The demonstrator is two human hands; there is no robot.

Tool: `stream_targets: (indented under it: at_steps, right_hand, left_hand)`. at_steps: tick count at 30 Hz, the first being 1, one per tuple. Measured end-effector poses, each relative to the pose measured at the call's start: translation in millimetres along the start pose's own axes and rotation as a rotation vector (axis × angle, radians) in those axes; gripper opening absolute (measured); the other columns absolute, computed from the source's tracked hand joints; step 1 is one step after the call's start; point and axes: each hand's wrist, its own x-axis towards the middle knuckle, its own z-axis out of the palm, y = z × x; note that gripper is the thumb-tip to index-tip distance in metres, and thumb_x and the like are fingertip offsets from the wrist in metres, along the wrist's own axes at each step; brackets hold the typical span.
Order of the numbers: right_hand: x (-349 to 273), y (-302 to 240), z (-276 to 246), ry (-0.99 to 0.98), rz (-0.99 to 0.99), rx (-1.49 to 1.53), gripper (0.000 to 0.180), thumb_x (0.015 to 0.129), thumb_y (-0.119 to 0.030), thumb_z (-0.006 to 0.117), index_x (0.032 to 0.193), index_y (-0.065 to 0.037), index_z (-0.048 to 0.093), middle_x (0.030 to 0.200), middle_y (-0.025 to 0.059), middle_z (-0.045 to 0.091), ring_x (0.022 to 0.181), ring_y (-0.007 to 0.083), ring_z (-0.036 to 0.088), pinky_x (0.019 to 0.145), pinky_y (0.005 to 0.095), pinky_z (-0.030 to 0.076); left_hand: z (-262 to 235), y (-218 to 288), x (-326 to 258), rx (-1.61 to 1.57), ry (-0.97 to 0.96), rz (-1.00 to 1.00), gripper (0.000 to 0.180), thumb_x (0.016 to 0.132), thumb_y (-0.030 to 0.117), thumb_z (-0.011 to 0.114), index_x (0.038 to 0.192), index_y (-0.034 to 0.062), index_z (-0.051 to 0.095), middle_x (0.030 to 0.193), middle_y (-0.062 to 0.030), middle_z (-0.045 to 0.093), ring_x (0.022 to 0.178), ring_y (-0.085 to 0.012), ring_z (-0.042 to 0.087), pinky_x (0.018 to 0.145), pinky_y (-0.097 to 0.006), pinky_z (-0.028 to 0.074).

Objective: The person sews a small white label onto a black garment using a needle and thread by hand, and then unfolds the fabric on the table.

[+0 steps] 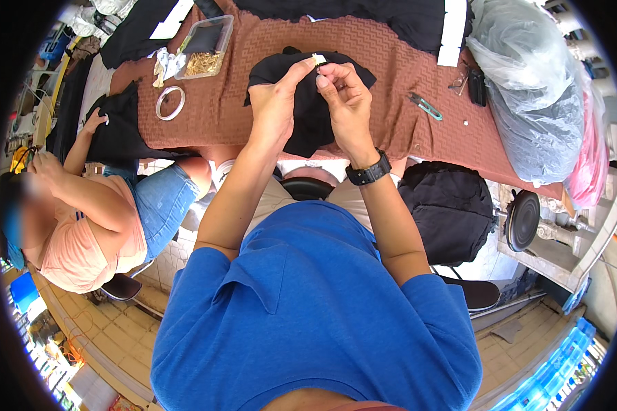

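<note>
Both my hands are raised over the table's near edge. My left hand and my right hand pinch a small white tag between their fingertips, at the top of a piece of black cloth. The cloth lies on the brown patterned tablecloth and hangs over the edge below my hands. A black watch sits on my right wrist.
A clear plastic box of small gold pieces, a tape ring and a green-handled cutter lie on the table. Bulky plastic bags fill the right end. A seated person works with black cloth at my left. A black bag rests at my right.
</note>
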Motion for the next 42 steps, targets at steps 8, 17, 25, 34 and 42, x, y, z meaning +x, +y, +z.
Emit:
stream_targets:
  at_steps: [8,17,25,34,42]
  right_hand:
    - [1,-1,-2,0.004,-0.005,-0.005,0.011,0.094,-0.003,0.067,0.105,-0.003,0.068,0.093,-0.0025,0.051,0.079,0.0061,0.048,0.073,0.0206,0.04]
    - [4,-1,-3,0.032,-0.022,0.008,0.01,0.093,-0.001,0.067,0.103,-0.001,0.069,0.095,-0.0013,0.054,0.081,0.0065,0.05,0.075,0.0212,0.042]
    - [5,-2,0,0.083,0.084,0.084,0.008,0.093,-0.001,0.068,0.101,0.0,0.068,0.092,-0.0008,0.059,0.08,0.0064,0.053,0.075,0.021,0.045]
    - [23,-22,-13,0.112,-0.154,-0.361,0.006,0.092,-0.003,0.067,0.098,-0.002,0.065,0.093,0.0023,0.058,0.083,0.0131,0.057,0.075,0.0275,0.049]
    - [48,-51,-10,-0.266,-0.415,-0.763,0.004,0.089,0.001,0.065,0.093,0.0,0.064,0.094,0.0101,0.059,0.08,0.0243,0.059,0.071,0.0322,0.048]
  left_hand:
    - [0,4,-1,-0.017,-0.009,-0.095,0.012,0.086,0.005,0.074,0.096,-0.0019,0.074,0.094,-0.0043,0.072,0.086,-0.0087,0.066,0.077,-0.021,0.05]
    - [5,10,-2,-0.033,-0.025,-0.216,0.016,0.085,0.013,0.077,0.096,0.0023,0.074,0.092,0.0004,0.07,0.085,-0.0052,0.064,0.075,-0.021,0.048]
    - [2,-2,4,-0.033,-0.022,-0.155,0.015,0.084,0.011,0.078,0.092,0.0007,0.073,0.089,0.0005,0.07,0.08,-0.0061,0.063,0.071,-0.021,0.048]
    - [-4,-14,9,0.165,0.018,0.19,0.01,0.083,0.006,0.078,0.088,-0.0009,0.074,0.086,-0.0004,0.071,0.075,-0.0061,0.063,0.068,-0.021,0.049]
    - [-6,-18,11,0.258,0.02,0.275,0.009,0.084,0.007,0.077,0.086,-0.0018,0.074,0.082,-0.0001,0.07,0.072,-0.0064,0.061,0.064,-0.021,0.047]
